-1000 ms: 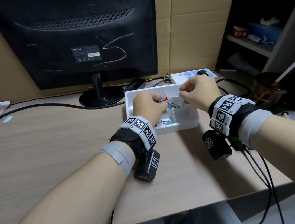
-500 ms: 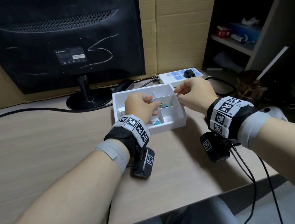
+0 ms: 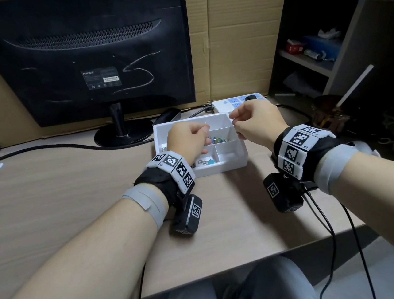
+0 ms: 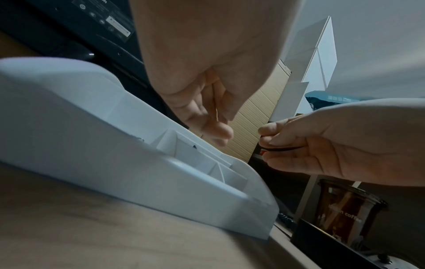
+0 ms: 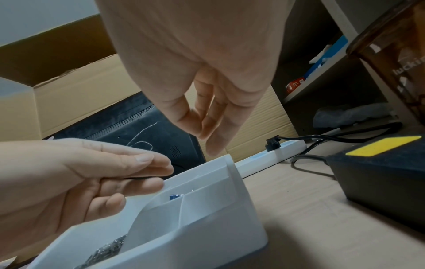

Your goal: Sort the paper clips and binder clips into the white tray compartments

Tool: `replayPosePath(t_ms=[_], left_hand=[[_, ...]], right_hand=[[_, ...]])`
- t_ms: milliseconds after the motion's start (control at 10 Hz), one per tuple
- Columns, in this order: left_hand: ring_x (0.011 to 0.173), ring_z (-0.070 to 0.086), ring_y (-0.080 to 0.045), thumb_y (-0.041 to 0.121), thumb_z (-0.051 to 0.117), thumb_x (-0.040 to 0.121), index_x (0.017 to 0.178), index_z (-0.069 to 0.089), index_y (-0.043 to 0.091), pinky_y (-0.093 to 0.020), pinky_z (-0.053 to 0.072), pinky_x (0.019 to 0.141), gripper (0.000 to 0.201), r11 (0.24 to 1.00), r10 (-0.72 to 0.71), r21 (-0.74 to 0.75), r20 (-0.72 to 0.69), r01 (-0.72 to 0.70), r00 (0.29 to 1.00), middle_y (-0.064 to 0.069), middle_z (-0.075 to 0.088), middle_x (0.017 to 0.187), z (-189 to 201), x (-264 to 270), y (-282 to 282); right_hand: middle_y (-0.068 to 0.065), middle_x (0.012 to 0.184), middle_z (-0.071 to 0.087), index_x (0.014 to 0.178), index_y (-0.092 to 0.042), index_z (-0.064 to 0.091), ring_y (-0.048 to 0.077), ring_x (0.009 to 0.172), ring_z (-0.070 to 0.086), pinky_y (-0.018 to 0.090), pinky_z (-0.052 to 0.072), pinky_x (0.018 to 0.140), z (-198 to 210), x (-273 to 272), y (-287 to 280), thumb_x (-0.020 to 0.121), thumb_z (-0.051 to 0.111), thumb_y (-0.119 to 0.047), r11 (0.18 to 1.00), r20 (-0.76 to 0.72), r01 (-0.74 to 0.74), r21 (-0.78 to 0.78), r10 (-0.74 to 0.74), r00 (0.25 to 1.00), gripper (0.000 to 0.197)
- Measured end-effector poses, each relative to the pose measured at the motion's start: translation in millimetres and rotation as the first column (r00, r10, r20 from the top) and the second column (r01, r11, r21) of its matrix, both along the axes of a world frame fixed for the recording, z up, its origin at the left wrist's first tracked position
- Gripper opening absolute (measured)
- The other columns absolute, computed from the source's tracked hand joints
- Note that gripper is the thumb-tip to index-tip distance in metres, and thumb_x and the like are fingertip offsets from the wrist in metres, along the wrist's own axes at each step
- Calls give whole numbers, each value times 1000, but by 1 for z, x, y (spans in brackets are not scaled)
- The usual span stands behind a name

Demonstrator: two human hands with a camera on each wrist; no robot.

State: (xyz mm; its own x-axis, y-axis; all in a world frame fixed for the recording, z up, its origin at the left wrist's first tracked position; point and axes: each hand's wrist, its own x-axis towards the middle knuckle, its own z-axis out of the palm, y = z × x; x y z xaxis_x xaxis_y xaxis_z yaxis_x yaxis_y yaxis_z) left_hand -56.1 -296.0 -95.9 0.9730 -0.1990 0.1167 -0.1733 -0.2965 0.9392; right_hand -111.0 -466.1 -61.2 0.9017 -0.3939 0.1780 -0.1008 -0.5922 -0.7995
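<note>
The white tray (image 3: 218, 169) stands mid-desk with its compartments open to me. Coloured clips (image 3: 217, 139) lie in its middle cell, binder clips (image 3: 204, 162) in the front-left cell, and silver paper clips (image 5: 108, 249) in the long left cell. My left hand (image 3: 204, 130) hovers over the tray's middle, thumb and finger pinching a thin dark clip (image 5: 147, 178). My right hand (image 3: 233, 118) is over the tray's back right corner and pinches a thin clip with a red end (image 4: 273, 149). The hands do not touch each other.
A black monitor (image 3: 97, 62) stands behind the tray, with a white power strip (image 3: 237, 100) at the back right. A brown coffee cup (image 3: 326, 112) and a dark shelf (image 3: 315, 57) are to the right. A black box with a yellow label (image 5: 379, 172) lies near the tray's right side.
The hands, close together over the middle cell with a red clip between them, have drawn apart. The right hand has gone to the back right corner.
</note>
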Motion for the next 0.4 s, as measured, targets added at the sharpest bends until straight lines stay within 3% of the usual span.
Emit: replayPosePath(t_ms=[100,200,300,400], left_hand=[[56,62,-10,27,61,101,108,74,12,-29,53,59,21,998,57,9,25,-57,998,2,72,77,9,-4,9],[61,55,-17,44,64,94,97,70,23,-34,48,65,22,994,103,31,31,-104,994,5,64,73,20,-11,28],[56,50,-14,43,66,91,93,73,20,-28,44,59,24,992,102,78,10,-103,995,6,58,68,30,-23,55],[46,40,-13,35,64,91,77,65,17,-22,32,46,22,994,78,80,-26,-76,997,6,47,57,35,-39,88]], right_hand=[[-4,79,70,93,-20,70,21,67,72,43,66,74,4,-7,9,82,64,-13,999,-20,-45,26,45,999,14],[-5,69,60,81,-23,59,18,59,59,42,61,73,10,-15,28,77,71,-21,998,-73,-54,26,56,996,13],[-4,59,41,61,-24,37,19,56,42,39,47,60,11,-16,58,76,64,-11,991,-71,-109,80,115,991,34],[-7,56,25,59,-26,23,18,51,27,30,31,52,7,-20,85,84,63,-4,965,-47,-199,173,210,977,52]])
